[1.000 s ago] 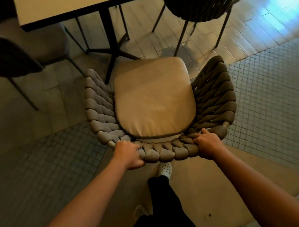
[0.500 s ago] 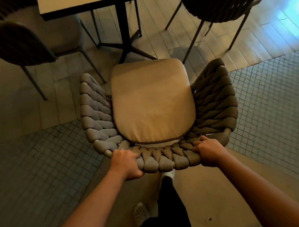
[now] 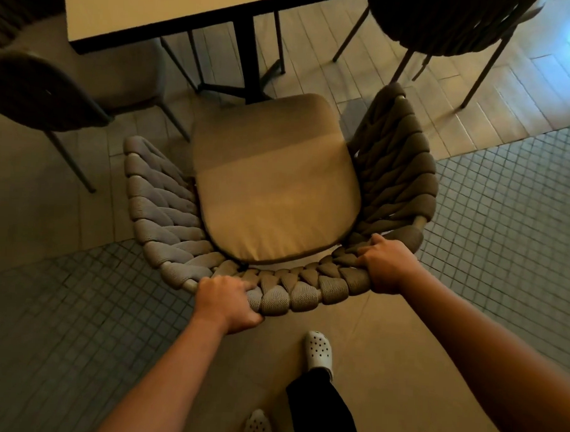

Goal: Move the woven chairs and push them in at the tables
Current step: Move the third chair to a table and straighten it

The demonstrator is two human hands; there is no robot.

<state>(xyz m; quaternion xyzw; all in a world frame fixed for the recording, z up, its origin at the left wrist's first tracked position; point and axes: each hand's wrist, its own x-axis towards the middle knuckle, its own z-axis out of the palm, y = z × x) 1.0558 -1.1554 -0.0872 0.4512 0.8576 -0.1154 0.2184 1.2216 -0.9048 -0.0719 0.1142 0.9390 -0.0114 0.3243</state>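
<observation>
A woven chair (image 3: pixel 309 290) with a thick grey-brown braided back and a tan seat cushion (image 3: pixel 272 186) stands in front of me, its seat facing the table (image 3: pixel 149 10). My left hand (image 3: pixel 227 303) grips the top rim of the backrest at its left part. My right hand (image 3: pixel 386 264) grips the same rim further right. The front of the cushion lies close to the table's dark centre post (image 3: pixel 251 61). The chair's legs are hidden under the seat.
A dark chair (image 3: pixel 37 90) stands at the table's left side, another dark chair (image 3: pixel 449 23) at the far right. The floor changes from wood planks to small mosaic tiles. My white perforated shoes (image 3: pixel 318 351) are just behind the chair.
The chair has moved forward toward the table, its cushion front now near the centre post. Both hands keep their grip on the backrest rim. My right foot has stepped forward.
</observation>
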